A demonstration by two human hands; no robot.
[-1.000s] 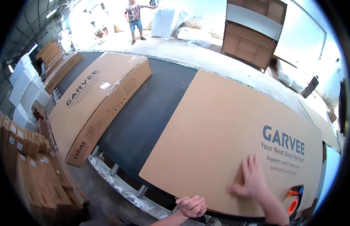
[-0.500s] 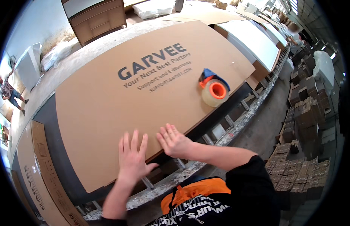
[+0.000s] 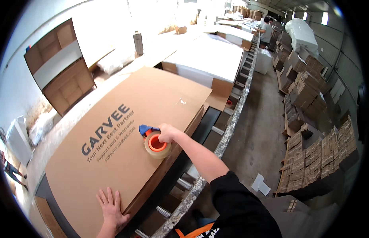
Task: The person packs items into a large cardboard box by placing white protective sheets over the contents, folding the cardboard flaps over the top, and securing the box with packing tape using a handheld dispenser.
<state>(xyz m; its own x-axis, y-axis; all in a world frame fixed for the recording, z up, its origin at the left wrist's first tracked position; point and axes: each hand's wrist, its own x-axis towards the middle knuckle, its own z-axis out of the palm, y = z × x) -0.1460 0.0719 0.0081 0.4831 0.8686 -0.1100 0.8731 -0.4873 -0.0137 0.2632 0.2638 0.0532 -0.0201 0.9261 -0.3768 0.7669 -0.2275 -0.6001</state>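
A large flat brown cardboard box (image 3: pixel 164 91) with dark printing lies in front of me along a roller conveyor. Toward its right edge, my right hand (image 3: pixel 168 133) grips a tape dispenser (image 3: pixel 151 150), which has a blue top, an orange core and a thick roll of clear tape. The dispenser appears to rest on the box top. My left hand (image 3: pixel 112 209) lies on the near part of the same box, palm down with fingers spread, holding nothing. The underside of my right hand's grip is hidden.
The metal conveyor rail (image 3: pixel 222 148) runs along the box's right. Beyond the box sits an open carton with a white panel (image 3: pixel 210 55). Stacked flattened cardboard (image 3: pixel 319 154) lines the right side. A person (image 3: pixel 266 31) stands far ahead; another is at the left edge.
My right hand has moved forward from the box's near edge and taken hold of the tape dispenser. My left hand stays flat on the box. The view has turned right.
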